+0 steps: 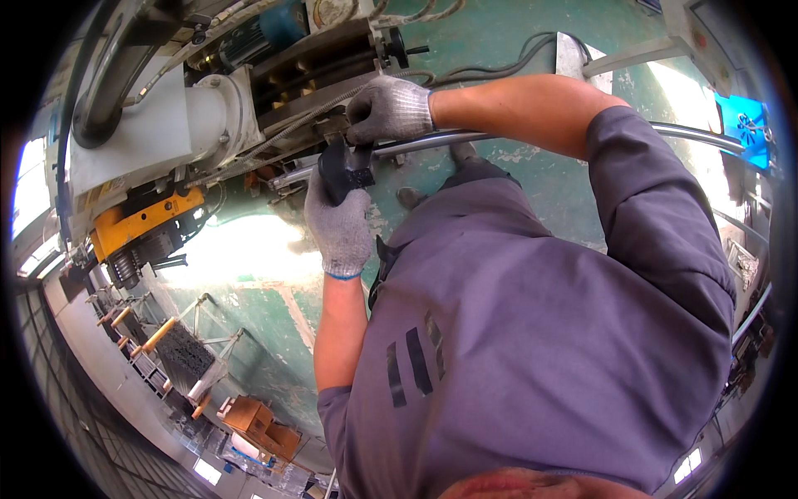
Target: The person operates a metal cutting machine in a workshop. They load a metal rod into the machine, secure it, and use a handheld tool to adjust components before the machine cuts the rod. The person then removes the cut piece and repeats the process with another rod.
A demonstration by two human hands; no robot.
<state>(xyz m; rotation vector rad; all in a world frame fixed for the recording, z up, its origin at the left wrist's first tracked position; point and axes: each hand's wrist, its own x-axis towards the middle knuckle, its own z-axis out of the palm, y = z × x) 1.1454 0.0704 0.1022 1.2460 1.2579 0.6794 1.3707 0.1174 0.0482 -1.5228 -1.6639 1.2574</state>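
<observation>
shirt (515, 324): greyish purple with dark stripes, on the near side of the metal rod (432, 142)
left hand (339, 224): gloved in grey knit, near side of the metal rod, closed around the black piece (337, 171)
black piece: blocky, at the left stretch of the metal rod; cannot tell whether it touches it
right hand (391, 110): gloved, fingers curled, just beyond the metal rod; cannot tell whether it grips anything
machine (229, 116): large, beyond and left of the metal rod, with a black handwheel (397, 48) and a yellow part (150, 220)
floor (507, 51): worn green, beneath the metal rod
cardboard box (259, 426): well apart, left of the metal rod
</observation>
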